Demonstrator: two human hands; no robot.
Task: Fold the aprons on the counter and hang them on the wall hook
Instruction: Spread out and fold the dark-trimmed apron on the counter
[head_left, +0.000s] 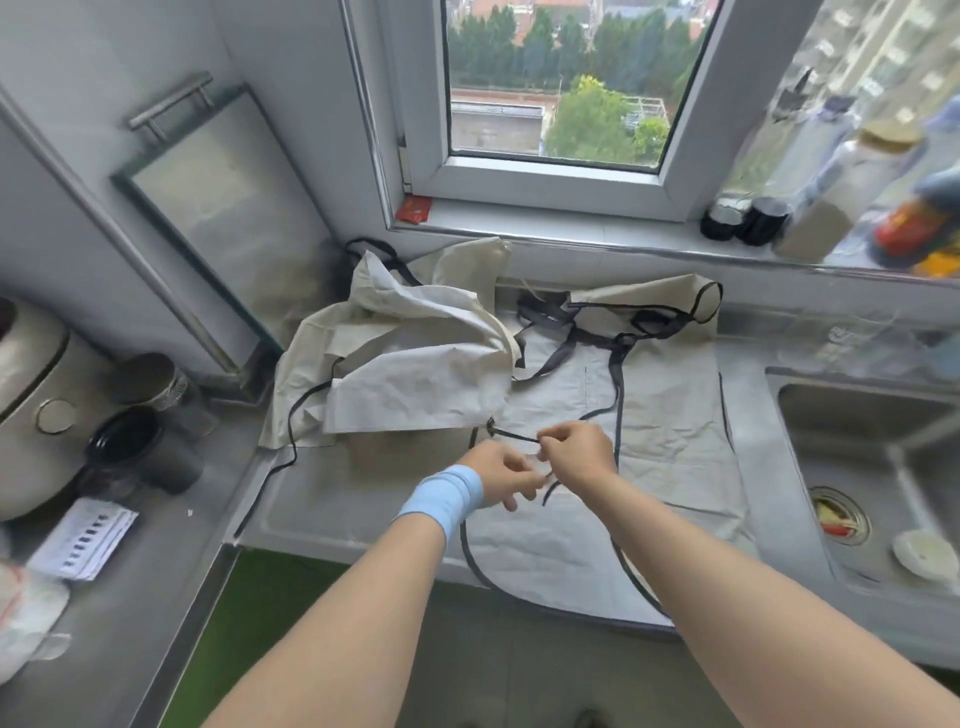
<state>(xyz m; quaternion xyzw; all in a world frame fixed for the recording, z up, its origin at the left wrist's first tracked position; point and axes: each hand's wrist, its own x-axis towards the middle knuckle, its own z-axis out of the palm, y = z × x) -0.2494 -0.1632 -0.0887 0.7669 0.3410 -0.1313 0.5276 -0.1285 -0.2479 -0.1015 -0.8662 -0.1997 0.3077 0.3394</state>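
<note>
A cream apron with dark trim lies spread flat on the steel counter, its lower edge hanging over the front. A second cream apron sits crumpled in a heap to its left, near the wall. My right hand pinches a thin dark strap that runs left to a knot at the crumpled apron's edge. My left hand, with a light blue wristband, is close beside the right with fingers curled at the strap's loose end. No wall hook is in view.
A steel sink with a strainer and a small white dish lies at the right. Bottles and jars line the windowsill. At the left stand a rice cooker, dark cups, a leaning board and a paper leaflet.
</note>
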